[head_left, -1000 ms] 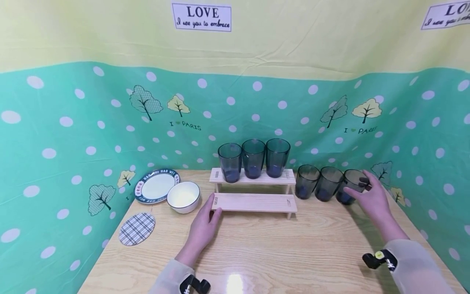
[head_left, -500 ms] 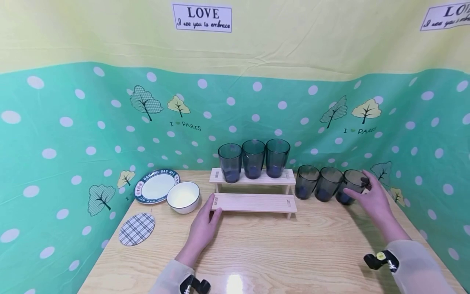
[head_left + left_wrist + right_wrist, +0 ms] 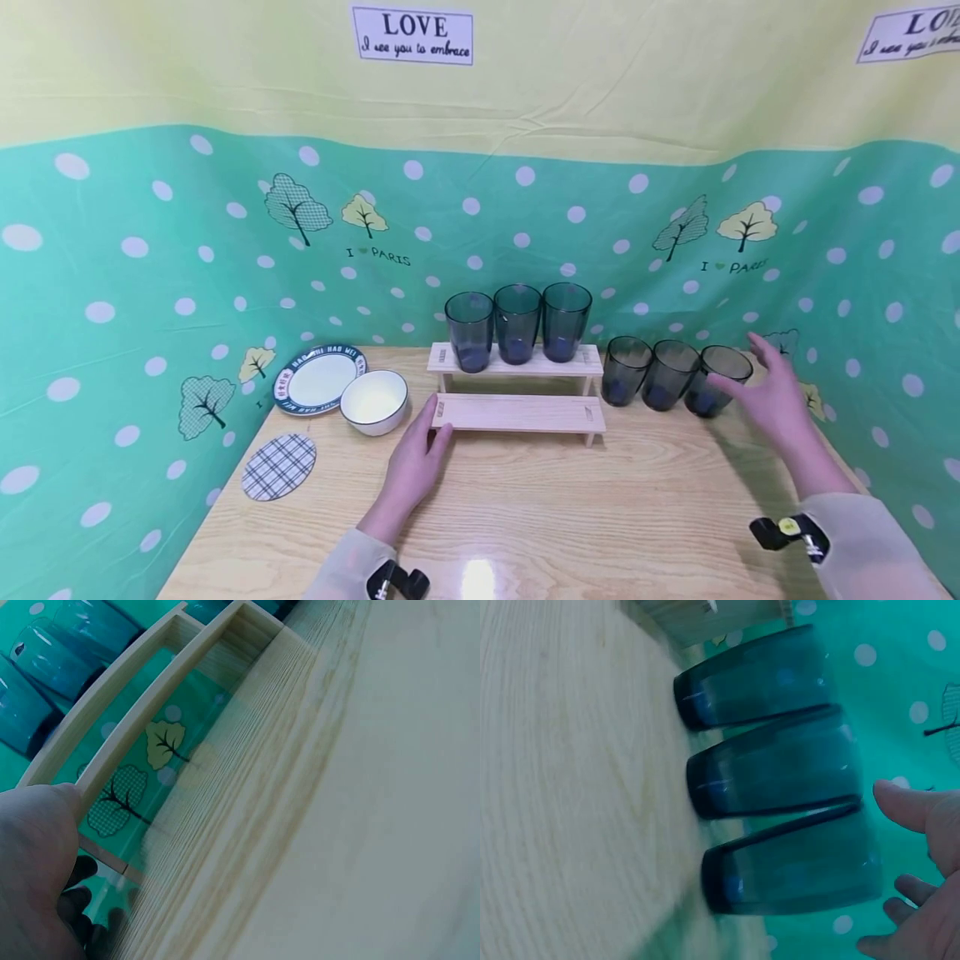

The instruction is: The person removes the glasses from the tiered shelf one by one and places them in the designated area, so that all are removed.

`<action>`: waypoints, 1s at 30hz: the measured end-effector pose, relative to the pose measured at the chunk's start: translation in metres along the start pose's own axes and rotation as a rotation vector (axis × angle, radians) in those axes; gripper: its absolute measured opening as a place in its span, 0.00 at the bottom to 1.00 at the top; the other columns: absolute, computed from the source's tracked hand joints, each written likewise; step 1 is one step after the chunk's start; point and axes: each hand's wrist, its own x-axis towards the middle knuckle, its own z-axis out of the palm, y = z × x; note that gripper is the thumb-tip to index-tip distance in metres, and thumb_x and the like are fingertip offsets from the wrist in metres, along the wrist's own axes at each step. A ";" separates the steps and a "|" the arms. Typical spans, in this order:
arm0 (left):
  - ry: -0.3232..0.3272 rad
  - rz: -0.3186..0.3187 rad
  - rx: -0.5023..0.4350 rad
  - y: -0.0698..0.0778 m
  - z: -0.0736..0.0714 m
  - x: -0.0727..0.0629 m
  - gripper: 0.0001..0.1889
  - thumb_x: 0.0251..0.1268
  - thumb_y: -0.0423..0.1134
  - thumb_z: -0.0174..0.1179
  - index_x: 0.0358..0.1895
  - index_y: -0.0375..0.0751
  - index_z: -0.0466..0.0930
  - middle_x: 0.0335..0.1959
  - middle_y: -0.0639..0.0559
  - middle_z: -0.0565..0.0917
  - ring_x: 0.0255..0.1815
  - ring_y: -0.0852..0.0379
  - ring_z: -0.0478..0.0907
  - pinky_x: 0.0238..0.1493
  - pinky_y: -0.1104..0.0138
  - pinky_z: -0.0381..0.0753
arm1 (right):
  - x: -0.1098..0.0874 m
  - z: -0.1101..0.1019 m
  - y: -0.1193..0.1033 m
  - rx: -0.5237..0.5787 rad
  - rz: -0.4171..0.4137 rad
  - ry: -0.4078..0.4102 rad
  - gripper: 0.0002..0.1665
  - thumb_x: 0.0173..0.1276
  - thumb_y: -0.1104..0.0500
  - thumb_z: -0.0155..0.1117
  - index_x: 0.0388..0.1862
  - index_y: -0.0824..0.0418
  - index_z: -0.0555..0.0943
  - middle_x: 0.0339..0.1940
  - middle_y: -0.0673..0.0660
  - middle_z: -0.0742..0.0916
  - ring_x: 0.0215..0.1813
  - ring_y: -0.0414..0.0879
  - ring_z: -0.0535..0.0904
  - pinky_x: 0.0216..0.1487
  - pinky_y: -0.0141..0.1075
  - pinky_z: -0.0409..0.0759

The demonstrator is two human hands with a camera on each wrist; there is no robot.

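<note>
My left hand [image 3: 415,458] grips the left end of a two-tier wooden rack [image 3: 517,412], thumb at the front and fingers round the side. In the left wrist view its fingers [image 3: 75,904] are curled behind the rack's end. Three dark tinted glasses [image 3: 517,325] stand upright on the upper tier. On the table right of the rack, three more glasses [image 3: 670,375] stand upright in a close row. My right hand [image 3: 776,408] hovers beside the rightmost glass [image 3: 795,862], thumb and fingers spread, holding nothing. In the right wrist view a gap shows between hand and glass.
A white bowl [image 3: 375,402] and a blue-rimmed plate [image 3: 321,380] sit left of the rack. In front of them lies a checked oval mat [image 3: 280,467]. A green dotted curtain [image 3: 525,225] rises behind the wooden table [image 3: 570,508] and along its sides.
My right hand has let go of the rightmost glass and drawn off to the right, its fingers spreading. The left hand and the glasses have stayed in place.
</note>
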 end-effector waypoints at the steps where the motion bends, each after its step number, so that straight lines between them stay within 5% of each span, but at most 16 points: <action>1: 0.002 0.002 -0.002 0.000 0.000 0.000 0.36 0.91 0.52 0.54 0.91 0.42 0.55 0.87 0.38 0.64 0.86 0.36 0.62 0.86 0.41 0.60 | -0.001 -0.001 -0.003 -0.002 -0.004 0.003 0.66 0.79 0.43 0.75 0.94 0.62 0.41 0.89 0.79 0.54 0.85 0.83 0.47 0.77 0.82 0.53; 17: -0.001 0.000 -0.009 0.001 -0.002 0.000 0.36 0.91 0.51 0.54 0.91 0.43 0.55 0.87 0.39 0.64 0.86 0.37 0.61 0.86 0.42 0.60 | -0.006 0.012 -0.068 0.047 -0.101 -0.015 0.67 0.76 0.40 0.77 0.95 0.53 0.44 0.92 0.70 0.54 0.87 0.79 0.48 0.79 0.81 0.53; 30: 0.002 0.001 -0.005 0.002 0.000 -0.001 0.36 0.91 0.51 0.54 0.90 0.41 0.55 0.87 0.38 0.64 0.86 0.37 0.62 0.86 0.42 0.60 | -0.006 0.038 -0.112 0.123 -0.179 -0.037 0.64 0.75 0.44 0.80 0.95 0.50 0.49 0.92 0.61 0.58 0.89 0.67 0.54 0.86 0.67 0.57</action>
